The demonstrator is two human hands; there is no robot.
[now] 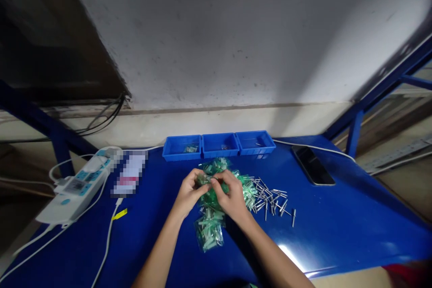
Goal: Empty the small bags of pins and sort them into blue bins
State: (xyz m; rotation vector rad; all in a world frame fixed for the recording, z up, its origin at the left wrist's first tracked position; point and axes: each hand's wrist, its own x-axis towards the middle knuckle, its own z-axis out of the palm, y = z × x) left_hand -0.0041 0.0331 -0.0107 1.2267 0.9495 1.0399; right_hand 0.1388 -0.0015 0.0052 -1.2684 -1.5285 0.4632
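Note:
Above a pile of green-tinted clear bags point(209, 233) with pale pieces inside, my left hand point(191, 192) and my right hand point(230, 194) nearly meet. Both hands pinch a small clear bag point(204, 180) between thumbs and fingers; its contents are too small to make out. More green bags lie under and behind the fingers. Just right of my right hand, loose metal rivets point(270, 198) are scattered on the blue table point(317, 234).
Three joined blue bins, the left point(182, 147), middle point(220, 145) and right point(255, 142), stand at the back with small parts inside. A black phone point(313, 165) lies right. A white power strip point(78, 189) with cables and a blurred-out object point(130, 173) are left.

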